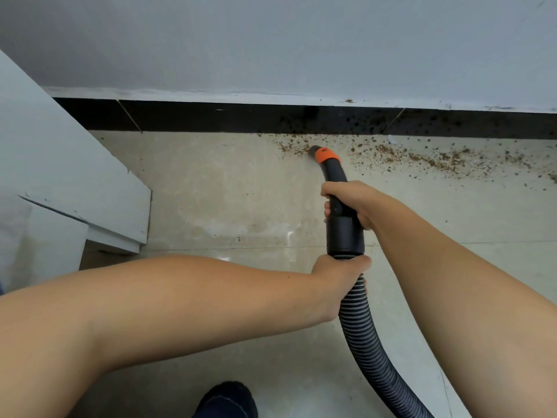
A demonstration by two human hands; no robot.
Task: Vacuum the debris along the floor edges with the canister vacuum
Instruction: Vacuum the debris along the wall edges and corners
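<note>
A pale grey wall fills the far part of the scene. Along its foot runs a black skirting strip, crossed by 2 thin pale joint lines. At the left stands a light grey cabinet with chipped edges, its stepped base touching the beige floor tiles. At the near edge, a dark blue shoe rests on the tiles.
</note>
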